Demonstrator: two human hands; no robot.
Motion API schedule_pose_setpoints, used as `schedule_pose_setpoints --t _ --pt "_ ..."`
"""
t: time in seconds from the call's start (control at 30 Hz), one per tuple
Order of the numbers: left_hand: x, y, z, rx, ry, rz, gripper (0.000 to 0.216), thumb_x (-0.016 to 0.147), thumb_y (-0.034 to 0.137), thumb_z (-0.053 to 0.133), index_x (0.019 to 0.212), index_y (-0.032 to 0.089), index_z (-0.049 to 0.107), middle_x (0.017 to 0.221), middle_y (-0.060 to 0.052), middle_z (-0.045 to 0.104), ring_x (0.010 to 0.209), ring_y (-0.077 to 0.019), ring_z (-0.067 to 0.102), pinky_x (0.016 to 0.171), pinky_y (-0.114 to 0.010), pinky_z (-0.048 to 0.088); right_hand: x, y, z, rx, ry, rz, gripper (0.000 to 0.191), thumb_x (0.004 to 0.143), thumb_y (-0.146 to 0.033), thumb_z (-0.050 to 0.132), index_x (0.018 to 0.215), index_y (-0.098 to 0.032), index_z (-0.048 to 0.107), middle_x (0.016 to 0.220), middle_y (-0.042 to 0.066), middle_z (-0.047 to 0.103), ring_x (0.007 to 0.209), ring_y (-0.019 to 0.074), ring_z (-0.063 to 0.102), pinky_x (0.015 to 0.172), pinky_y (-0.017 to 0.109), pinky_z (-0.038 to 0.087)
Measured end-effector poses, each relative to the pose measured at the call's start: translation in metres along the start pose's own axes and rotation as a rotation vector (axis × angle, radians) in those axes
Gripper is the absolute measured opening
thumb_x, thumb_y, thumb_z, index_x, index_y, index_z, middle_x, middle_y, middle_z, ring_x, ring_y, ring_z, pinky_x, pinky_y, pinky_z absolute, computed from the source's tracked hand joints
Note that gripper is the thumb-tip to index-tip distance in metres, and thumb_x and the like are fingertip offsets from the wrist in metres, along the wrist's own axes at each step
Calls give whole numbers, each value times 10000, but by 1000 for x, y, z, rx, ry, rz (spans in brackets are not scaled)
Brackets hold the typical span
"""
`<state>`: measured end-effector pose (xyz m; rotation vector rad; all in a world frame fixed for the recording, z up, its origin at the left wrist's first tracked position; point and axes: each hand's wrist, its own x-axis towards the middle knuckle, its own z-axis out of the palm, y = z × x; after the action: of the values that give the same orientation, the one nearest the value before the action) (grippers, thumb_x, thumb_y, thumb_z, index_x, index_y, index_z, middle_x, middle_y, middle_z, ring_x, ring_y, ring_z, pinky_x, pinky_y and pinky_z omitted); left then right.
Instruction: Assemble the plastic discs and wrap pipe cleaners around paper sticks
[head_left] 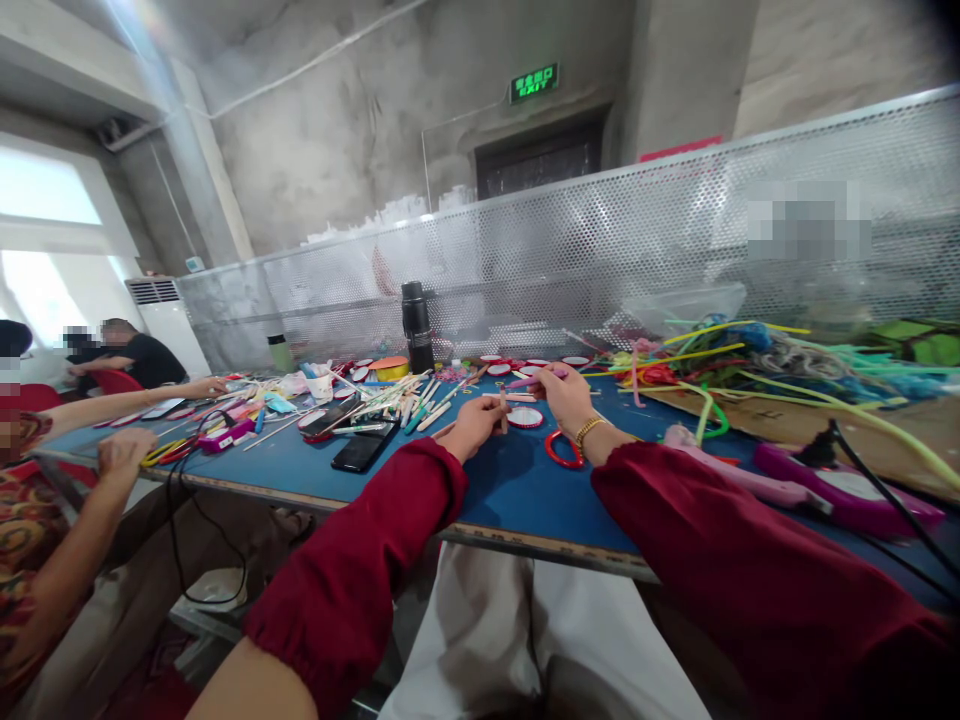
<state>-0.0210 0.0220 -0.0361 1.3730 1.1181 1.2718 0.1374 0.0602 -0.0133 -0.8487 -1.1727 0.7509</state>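
My left hand [475, 424] is closed at the front edge of the work area, pinching a short, thin tan strip [504, 412] that stands upright between the fingertips. My right hand [568, 398] grips a slim purple pen-like stick [526, 381], its tip pointing left toward the left hand. Between the hands, a round white disc with a red rim [525, 418] lies flat on the blue table [517, 500]. Just below the right wrist are red loop handles [562, 452], apparently of scissors; the blades are hidden.
A black phone [365, 446] and a pile of pale sticks [397, 403] lie to the left. Behind stands a black flask [417, 330]. At right are a pink glue gun [750, 478], a purple power strip [847, 488] and tangled coloured strands [750, 360]. Another person's hand [124, 450] is at far left.
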Motion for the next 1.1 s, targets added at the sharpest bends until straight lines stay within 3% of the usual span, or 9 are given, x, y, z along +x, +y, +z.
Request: schedule_pose_setpoints --t 0.7,1.1 --pt "10 -10 -2 29 -1 29 340 786 405 816 718 161 590 605 28 569 549 -94 540 571 -237 438 -4 -6 1 -29 -5 32 126 685 -311 657 677 -209 583 591 10 638 591 156 630 599 272 533" --pt "10 -11 -2 10 -25 37 280 818 340 776 718 155 591 600 24 567 543 -93 522 572 -237 420 0 1 -2 -2 -30 4 149 666 -328 651 722 -215 572 621 5 635 632 163 631 613 278 522"
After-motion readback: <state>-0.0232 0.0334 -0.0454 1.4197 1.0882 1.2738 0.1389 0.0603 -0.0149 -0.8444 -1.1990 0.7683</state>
